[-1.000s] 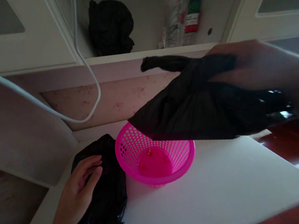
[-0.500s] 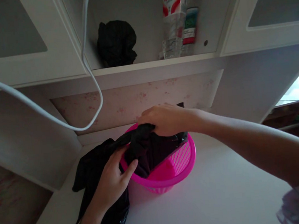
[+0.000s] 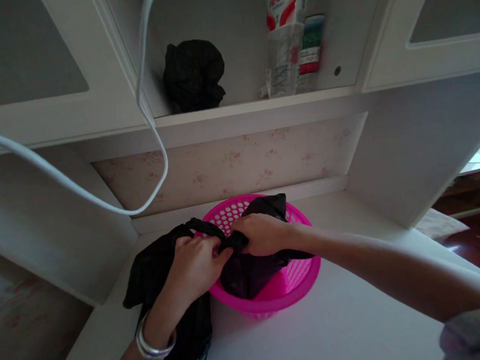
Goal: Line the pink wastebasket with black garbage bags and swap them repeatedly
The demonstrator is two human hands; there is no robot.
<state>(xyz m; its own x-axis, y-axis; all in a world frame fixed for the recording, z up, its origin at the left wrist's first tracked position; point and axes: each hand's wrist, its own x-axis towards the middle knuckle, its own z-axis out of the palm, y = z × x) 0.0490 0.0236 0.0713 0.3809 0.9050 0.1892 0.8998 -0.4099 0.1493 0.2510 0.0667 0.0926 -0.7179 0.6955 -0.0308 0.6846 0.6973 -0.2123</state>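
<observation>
A black plastic bag (image 3: 249, 275) lies partly inside a pink perforated basket (image 3: 277, 302) on the white surface. More black plastic (image 3: 154, 262) spreads over the basket's left side and down under my left forearm; whether it is one bag or two I cannot tell. My left hand (image 3: 199, 263), with a silver bangle at the wrist, pinches a twisted strip of the plastic at the basket's left rim. Just to its right, my right hand (image 3: 264, 234) is closed on the gathered plastic above the basket. The fingertips of my right hand are hidden.
Above is an open shelf (image 3: 254, 108) holding a crumpled black bag (image 3: 193, 74), a clear bottle with a red-and-white label (image 3: 286, 45) and another bottle (image 3: 311, 46). A white cable (image 3: 75, 187) loops down at the left. Cabinet panels (image 3: 426, 134) flank the white desktop (image 3: 355, 316).
My right hand has come down and nearer, uncovering the basket's back rim. My left hand has closed from a spread grip to a pinch, and the plastic between the hands is bunched tighter.
</observation>
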